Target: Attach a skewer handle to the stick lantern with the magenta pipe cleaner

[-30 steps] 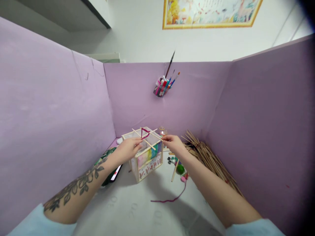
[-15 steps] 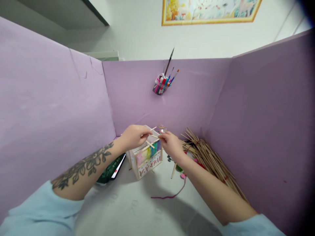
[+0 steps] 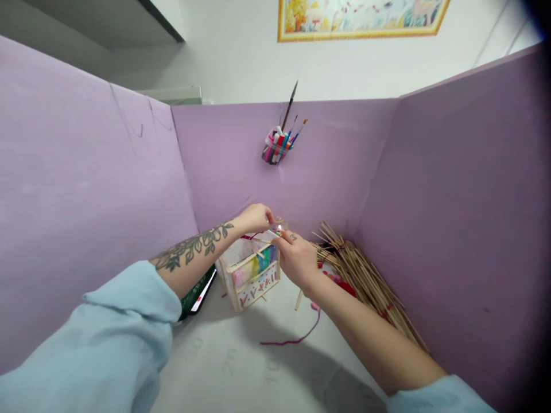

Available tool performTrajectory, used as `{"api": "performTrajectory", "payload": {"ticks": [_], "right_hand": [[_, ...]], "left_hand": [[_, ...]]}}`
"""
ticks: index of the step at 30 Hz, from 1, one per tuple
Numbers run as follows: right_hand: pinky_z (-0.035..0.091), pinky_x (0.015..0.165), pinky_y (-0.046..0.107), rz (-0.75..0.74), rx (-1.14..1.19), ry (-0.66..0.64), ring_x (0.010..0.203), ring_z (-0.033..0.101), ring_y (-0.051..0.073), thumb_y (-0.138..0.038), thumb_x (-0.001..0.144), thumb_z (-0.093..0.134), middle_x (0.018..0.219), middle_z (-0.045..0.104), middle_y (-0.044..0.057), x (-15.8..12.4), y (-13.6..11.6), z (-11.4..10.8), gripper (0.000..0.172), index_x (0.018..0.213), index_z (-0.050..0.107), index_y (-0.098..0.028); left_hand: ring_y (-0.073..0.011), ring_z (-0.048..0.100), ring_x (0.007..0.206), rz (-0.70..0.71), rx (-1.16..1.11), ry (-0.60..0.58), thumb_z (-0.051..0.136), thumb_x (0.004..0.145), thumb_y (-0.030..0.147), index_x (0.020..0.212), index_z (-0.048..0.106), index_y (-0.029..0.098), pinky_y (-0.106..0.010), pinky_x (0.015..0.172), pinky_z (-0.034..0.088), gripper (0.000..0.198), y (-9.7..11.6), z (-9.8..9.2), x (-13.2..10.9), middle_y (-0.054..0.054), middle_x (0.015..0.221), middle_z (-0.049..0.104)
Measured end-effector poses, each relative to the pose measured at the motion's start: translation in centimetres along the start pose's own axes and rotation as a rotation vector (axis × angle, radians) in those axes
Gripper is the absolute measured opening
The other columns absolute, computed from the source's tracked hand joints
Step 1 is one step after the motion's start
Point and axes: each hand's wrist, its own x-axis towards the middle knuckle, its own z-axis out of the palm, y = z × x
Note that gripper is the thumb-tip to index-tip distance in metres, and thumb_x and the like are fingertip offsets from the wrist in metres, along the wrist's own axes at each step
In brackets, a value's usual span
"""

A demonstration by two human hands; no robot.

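Thin sticks (image 3: pixel 263 250) sit above the wooden box (image 3: pixel 249 275), pinched by the left hand (image 3: pixel 257 218) at 11 o'clock and the right hand (image 3: pixel 295 259) at 3. A small flame (image 3: pixel 279 228) burns just beside the fingertips: scorching seems possible.

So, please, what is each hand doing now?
Left hand: fingers pinched on thin wooden sticks above the box.
Right hand: closed on the same sticks.
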Motion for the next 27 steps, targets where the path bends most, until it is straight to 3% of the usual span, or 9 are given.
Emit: {"api": "performTrajectory", "payload": {"ticks": [4, 6, 9, 12, 15, 19, 23, 27], "right_hand": [[0.032, 0.065, 0.028, 0.138, 0.163, -0.030, 0.088, 0.057, 0.020, -0.020, 0.089, 0.046, 0.103, 0.064, 0.007, 0.3, 0.5, 0.0, 0.027, 0.099, 0.070, -0.025], [0.035, 0.068, 0.028, 0.241, 0.331, -0.051, 0.087, 0.058, 0.020, -0.019, 0.086, 0.048, 0.104, 0.064, 0.007, 0.7, 1.0, 0.2, 0.027, 0.098, 0.072, -0.023], [0.039, 0.074, 0.028, 0.323, 0.485, -0.067, 0.087, 0.059, 0.020, -0.015, 0.080, 0.050, 0.097, 0.067, 0.007, 1.4, 2.2, 0.8, 0.027, 0.092, 0.073, -0.020], [0.042, 0.067, 0.026, 0.387, 0.607, -0.129, 0.074, 0.060, 0.018, -0.014, 0.076, 0.051, 0.082, 0.069, 0.005, 1.9, 3.1, 1.6, 0.025, 0.086, 0.074, -0.017], [0.040, 0.056, 0.024, 0.441, 0.740, -0.202, 0.059, 0.056, 0.014, -0.017, 0.074, 0.051, 0.068, 0.067, 0.003, 2.3, 3.2, 2.1, 0.023, 0.082, 0.072, -0.015], [0.039, 0.057, 0.023, 0.457, 0.873, -0.228, 0.059, 0.052, 0.012, -0.018, 0.069, 0.052, 0.065, 0.062, 0.001, 2.6, 2.2, 2.1, 0.017, 0.077, 0.067, -0.015], [0.037, 0.053, 0.022, 0.466, 0.955, -0.256, 0.055, 0.047, 0.011, -0.018, 0.065, 0.053, 0.060, 0.053, -0.003, 2.7, 1.1, 1.5, 0.006, 0.070, 0.056, -0.017], [0.035, 0.052, 0.022, 0.483, 0.991, -0.274, 0.055, 0.045, 0.010, -0.018, 0.063, 0.054, 0.059, 0.049, -0.004, 2.9, 0.6, 1.3, 0.006, 0.068, 0.051, -0.018]], "left_hand": [[-0.0121, 0.059, 0.065, -0.001, 0.028, -0.024, 0.062, 0.086, 0.041, 0.093, 0.063, 0.013, -0.030, 0.065, 0.051, 0.029, 0.4, -0.4, 0.4, -0.001, 0.077, 0.064], [-0.0148, 0.060, 0.073, -0.003, 0.039, 0.093, 0.059, 0.086, 0.045, 0.098, 0.063, 0.014, -0.031, 0.070, 0.049, 0.033, 0.6, -1.4, -0.1, -0.003, 0.082, 0.065], [-0.0185, 0.060, 0.085, -0.035, 0.049, 0.332, 0.033, 0.096, 0.045, 0.108, 0.059, 0.014, -0.031, 0.076, 0.045, 0.042, 0.2, -2.1, -2.4, -0.008, 0.090, 0.065], [-0.0201, 0.059, 0.084, -0.047, 0.056, 0.429, 0.017, 0.098, 0.038, 0.105, 0.059, 0.014, -0.033, 0.077, 0.044, 0.049, -1.0, -0.6, -6.0, -0.009, 0.088, 0.066], [-0.0219, 0.061, 0.089, 0.013, 0.065, 0.349, 0.031, 0.094, 0.032, 0.091, 0.065, 0.016, -0.035, 0.083, 0.046, 0.038, -2.5, 2.3, -8.9, -0.009, 0.089, 0.068], [-0.0226, 0.048, 0.126, 0.100, 0.071, 0.221, 0.037, 0.092, 0.030, 0.117, 0.061, 0.018, -0.036, 0.107, 0.034, 0.037, -3.6, 4.8, -10.0, -0.010, 0.132, 0.058], [-0.0274, 0.033, 0.137, 0.096, 0.085, 0.105, 0.032, 0.094, 0.050, 0.141, 0.039, 0.015, -0.043, 0.112, 0.026, 0.059, -4.5, 5.2, -9.7, -0.014, 0.149, 0.038], [-0.0355, 0.023, 0.141, 0.096, 0.116, 0.006, 0.031, 0.090, 0.064, 0.147, 0.028, 0.017, -0.051, 0.112, 0.022, 0.074, -5.0, 5.0, -9.7, -0.019, 0.154, 0.023]]}}
